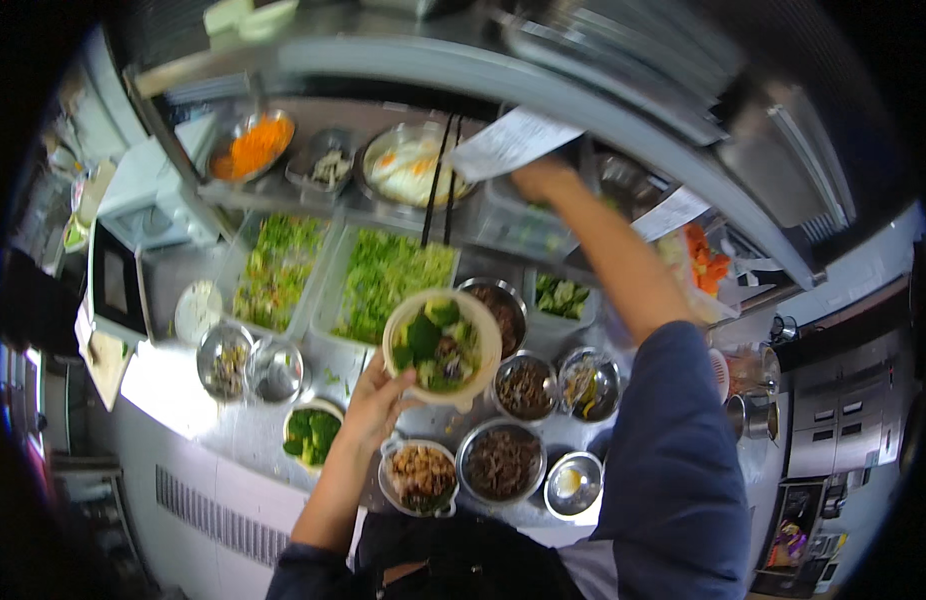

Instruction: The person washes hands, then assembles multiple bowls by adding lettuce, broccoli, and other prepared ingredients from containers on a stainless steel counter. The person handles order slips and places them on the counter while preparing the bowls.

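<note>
My left hand point(376, 400) holds a round pale bowl point(480, 352) by its near rim; the bowl is filled with greens and other salad pieces and hangs over the counter. My right hand point(540, 180) reaches far up and back with long black chopsticks point(439, 175) in it. Their tips point down over a metal bowl of fried eggs point(403, 165). A white paper slip point(510, 143) hangs from the shelf edge right above that hand.
Two clear tubs of chopped greens point(283, 265) point(388, 275) sit mid-counter. Several small metal bowls of toppings point(503, 462) ring the near edge, with broccoli point(311, 432) at left. Grated carrot point(253, 145) sits at the back. A steel shelf point(583, 80) overhangs everything.
</note>
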